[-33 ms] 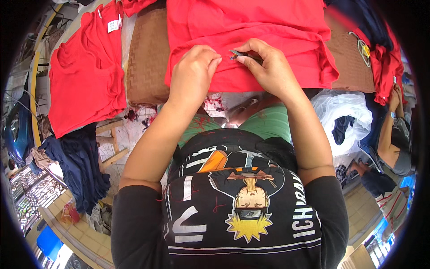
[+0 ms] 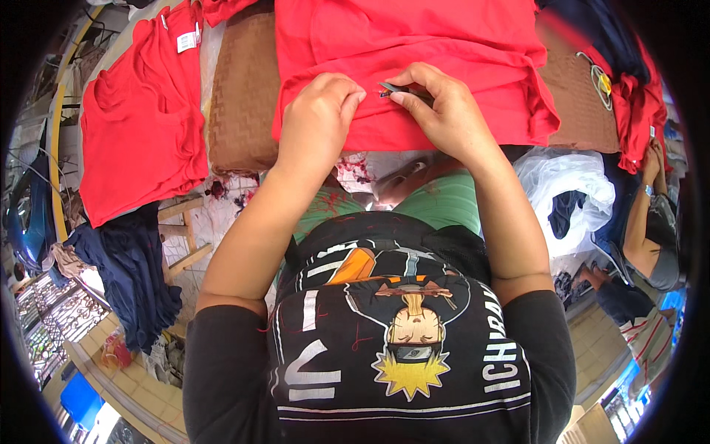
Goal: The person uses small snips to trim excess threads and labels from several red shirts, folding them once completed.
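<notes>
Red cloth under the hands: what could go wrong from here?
The small dark snips in the right hand sit right over the red cloth, so a blade might nick or snag it. The left hand has its fingertips close by; a slip could catch them.

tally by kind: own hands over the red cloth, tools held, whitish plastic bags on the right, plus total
Hands over the red cloth: 2 (left hand, right hand)
Small dark tool, in the right hand: 1
Whitish plastic bag: 1
Total: 4
</notes>
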Tool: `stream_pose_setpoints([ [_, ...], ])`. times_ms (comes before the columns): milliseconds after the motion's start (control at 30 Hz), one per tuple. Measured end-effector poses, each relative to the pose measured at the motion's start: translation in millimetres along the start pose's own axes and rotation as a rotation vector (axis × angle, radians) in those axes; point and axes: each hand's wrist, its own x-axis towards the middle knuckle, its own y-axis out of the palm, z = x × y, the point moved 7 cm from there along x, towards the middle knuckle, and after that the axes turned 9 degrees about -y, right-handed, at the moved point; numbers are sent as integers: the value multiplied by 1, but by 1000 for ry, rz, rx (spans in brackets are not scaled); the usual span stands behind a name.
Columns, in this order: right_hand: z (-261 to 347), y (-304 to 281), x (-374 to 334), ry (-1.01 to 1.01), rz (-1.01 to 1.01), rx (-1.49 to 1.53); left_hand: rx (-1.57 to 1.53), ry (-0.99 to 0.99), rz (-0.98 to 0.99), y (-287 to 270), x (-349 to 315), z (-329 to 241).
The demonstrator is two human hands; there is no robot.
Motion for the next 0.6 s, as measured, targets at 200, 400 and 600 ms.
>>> stream_pose_setpoints([
  [200, 11, 2, 1, -112, 32, -175, -119, -197, 75, -1, 7, 7],
  [400, 20, -2, 5, -88, 29, -348, -316, -15, 56, -3, 8, -9],
  [600, 8, -9, -4, -23, -60, -134, -75, 77, 54, 11, -10, -12],
])
